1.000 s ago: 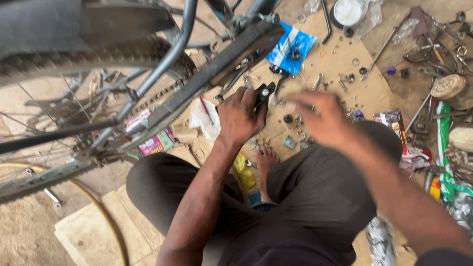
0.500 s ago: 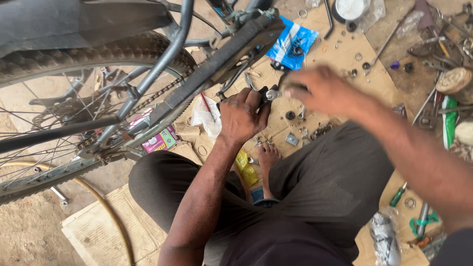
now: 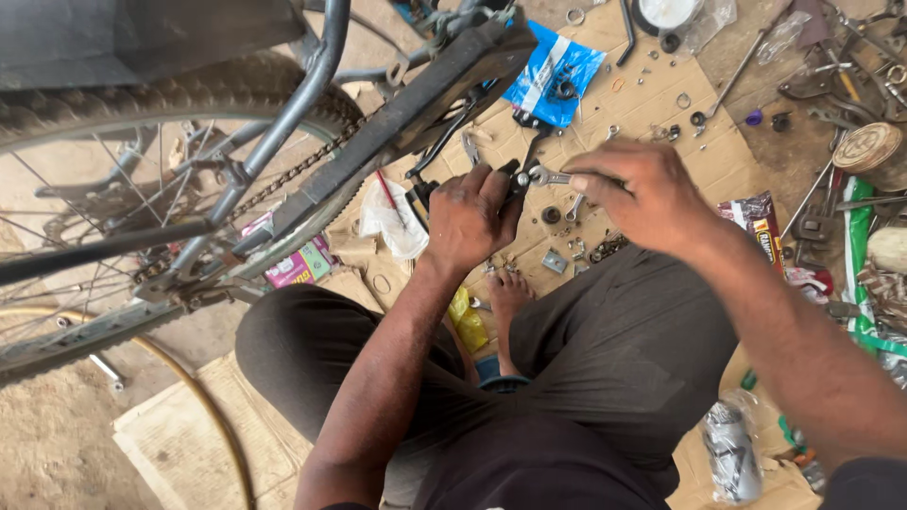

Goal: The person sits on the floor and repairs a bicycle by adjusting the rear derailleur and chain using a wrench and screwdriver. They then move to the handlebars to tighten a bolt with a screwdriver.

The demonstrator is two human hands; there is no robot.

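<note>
A: Two hands meet above the cardboard sheet on the floor. What does each hold?

B: The left hand is closed around a small black bicycle part. The right hand pinches a silver wrench, its ring end touching that part.

A: And around them?

B: A bicycle wheel stands just left; a blue packet lies near the cardboard's far edge.

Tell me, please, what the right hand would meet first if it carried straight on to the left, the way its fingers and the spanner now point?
Most likely the left hand. The right hand holds a small spanner whose tip already sits at the dark part gripped there, though depth is hard to judge.
</note>
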